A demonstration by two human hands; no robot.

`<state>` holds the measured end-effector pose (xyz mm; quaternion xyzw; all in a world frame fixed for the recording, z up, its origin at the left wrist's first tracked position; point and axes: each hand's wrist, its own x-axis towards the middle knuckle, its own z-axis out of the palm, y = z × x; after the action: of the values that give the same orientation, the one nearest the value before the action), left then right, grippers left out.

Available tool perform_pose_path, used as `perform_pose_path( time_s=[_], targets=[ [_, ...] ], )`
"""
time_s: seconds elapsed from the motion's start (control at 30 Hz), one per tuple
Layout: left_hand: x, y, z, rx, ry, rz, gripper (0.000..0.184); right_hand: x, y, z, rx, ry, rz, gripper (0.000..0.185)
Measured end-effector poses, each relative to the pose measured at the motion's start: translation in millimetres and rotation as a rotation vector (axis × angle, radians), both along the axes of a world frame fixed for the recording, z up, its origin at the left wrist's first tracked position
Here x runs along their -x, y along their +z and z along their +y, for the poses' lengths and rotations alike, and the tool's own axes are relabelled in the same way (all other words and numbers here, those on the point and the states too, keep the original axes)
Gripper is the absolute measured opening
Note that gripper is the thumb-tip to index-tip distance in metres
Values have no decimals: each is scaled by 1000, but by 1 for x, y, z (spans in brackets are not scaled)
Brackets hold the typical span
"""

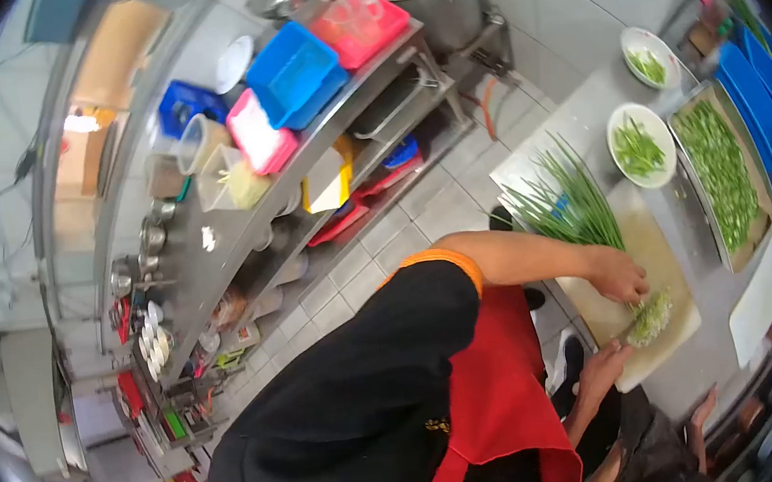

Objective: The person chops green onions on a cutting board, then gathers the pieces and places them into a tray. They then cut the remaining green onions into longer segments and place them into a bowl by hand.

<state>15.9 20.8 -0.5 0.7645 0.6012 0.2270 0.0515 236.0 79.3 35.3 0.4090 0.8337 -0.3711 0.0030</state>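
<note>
A bundle of long green onions (582, 209) lies over the cutting board (668, 252), running beneath my left forearm. My left hand (620, 276) is closed at the bundle's near end, fingertips bent down. Right beside those fingertips is a heap of finely chopped pale green onion (650, 317). My right hand (604, 367) is closed at the board's edge, against the heap. It grips what looks like a knife (623, 336), its blade thin and blurred beside the chopped pieces.
Two white bowls (616, 146) of cut greens and a tray (728, 254) of chopped greens stand beyond the board. A white board (760, 298) lies to the right. Another person's hand (705, 406) is at the lower right. A steel shelf (334, 118) holds bins behind.
</note>
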Motion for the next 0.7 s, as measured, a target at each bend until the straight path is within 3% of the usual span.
perform_pose_path(
  time_s=[0.07, 0.1, 0.13, 0.17, 0.3, 0.4, 0.47, 0.7],
  targets=[
    [2, -20, 9, -110, -57, -72, 13, -23, -37, 14, -149, 228, 121, 29],
    [6, -17, 6, -30, -79, -80, 15, -25, -38, 14, -94, 259, 60, 28],
    [8, -28, 7, -78, -96, -43, 19, -19, -40, 5, -50, 87, 119, 27],
    [10, -19, 7, -7, -119, 47, 23, -3, -7, 2, -29, 126, -1, 25],
    [22, -14, 8, -63, -225, 119, 12, 14, 4, -11, 63, -88, 302, 20],
    [31, 3, 14, 37, -271, 148, 12, 22, 4, -13, 23, -183, 184, 16],
    [31, 9, 20, 10, -305, 77, 13, 29, 15, -16, 153, -203, 87, 16],
    [33, 7, 20, 33, -313, -51, 16, 26, 10, -29, 103, -236, 43, 18]
  ],
)
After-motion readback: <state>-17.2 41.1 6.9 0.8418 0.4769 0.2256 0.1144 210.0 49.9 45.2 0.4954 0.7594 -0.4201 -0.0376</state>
